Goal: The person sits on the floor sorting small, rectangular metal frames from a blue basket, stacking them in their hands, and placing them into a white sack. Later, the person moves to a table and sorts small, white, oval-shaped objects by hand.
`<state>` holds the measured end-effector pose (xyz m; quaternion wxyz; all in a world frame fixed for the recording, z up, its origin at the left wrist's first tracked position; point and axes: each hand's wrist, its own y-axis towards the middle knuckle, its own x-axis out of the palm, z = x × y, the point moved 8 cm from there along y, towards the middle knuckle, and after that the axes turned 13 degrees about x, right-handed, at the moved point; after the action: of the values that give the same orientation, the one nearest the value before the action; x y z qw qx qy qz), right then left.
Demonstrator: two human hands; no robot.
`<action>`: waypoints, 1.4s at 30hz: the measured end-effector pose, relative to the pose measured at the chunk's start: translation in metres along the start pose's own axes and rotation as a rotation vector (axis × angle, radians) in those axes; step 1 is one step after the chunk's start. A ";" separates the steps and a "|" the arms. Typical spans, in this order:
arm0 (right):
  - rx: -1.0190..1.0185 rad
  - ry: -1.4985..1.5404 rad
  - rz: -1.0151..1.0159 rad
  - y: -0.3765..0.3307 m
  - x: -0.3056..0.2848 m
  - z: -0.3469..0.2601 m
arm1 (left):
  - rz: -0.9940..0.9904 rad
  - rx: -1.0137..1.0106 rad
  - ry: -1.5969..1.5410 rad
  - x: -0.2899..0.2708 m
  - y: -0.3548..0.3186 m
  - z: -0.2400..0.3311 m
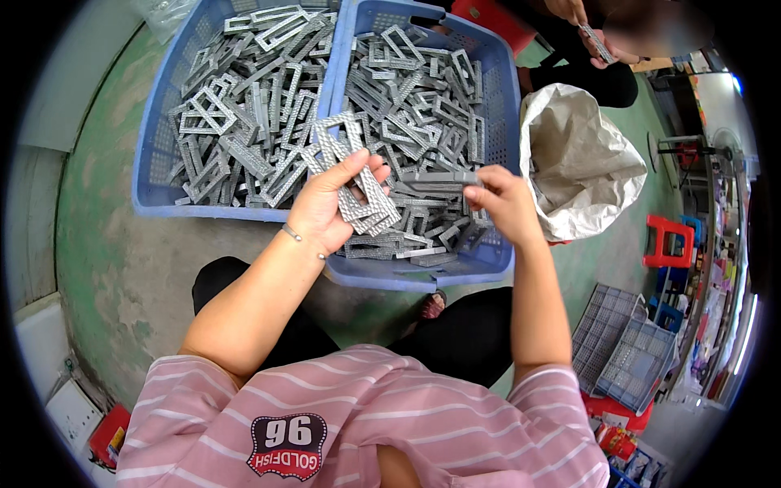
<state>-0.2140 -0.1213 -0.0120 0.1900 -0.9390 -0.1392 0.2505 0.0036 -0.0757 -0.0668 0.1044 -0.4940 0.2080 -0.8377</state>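
My left hand [333, 203] is closed around several patterned grey rectangular frames [370, 183], fanned out with the thumb on top. In my right hand [504, 199], the thumb and fingers pinch the end of another grey frame [439, 180], seen edge-on. Both hands are over the near part of the right blue basket [382, 279], which is heaped with like frames. To its left stands a second blue basket [228, 211], also full of grey frames lying in all directions.
A whitish woven sack [594, 175] stands open right of the baskets. Beyond it, another person's hands [606, 49] hold a similar piece. Grey crates [622, 350] and a red stool [669, 241] are at the right. My legs [468, 333] flank the right basket's near end.
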 end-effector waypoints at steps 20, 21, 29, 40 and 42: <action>-0.212 0.778 -0.136 -0.020 0.029 -0.009 | -0.118 0.017 -0.044 0.018 -0.010 0.006; -0.178 0.808 -0.137 -0.018 0.030 -0.006 | -0.117 0.014 -0.043 0.018 -0.009 0.004; -0.193 1.035 0.054 -0.018 0.025 0.001 | -0.003 -0.009 0.093 -0.005 -0.001 -0.011; -0.951 -0.210 0.110 -0.088 0.096 -0.079 | -0.160 -0.141 0.020 0.012 -0.016 -0.033; -0.942 -0.131 -0.128 -0.092 0.115 -0.086 | -0.129 -0.158 0.141 0.003 -0.010 -0.034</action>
<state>-0.0877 -0.0231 0.0485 -0.2501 -0.8947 -0.3070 0.2067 -0.0268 -0.0596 -0.0744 -0.0040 -0.4528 0.2478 -0.8564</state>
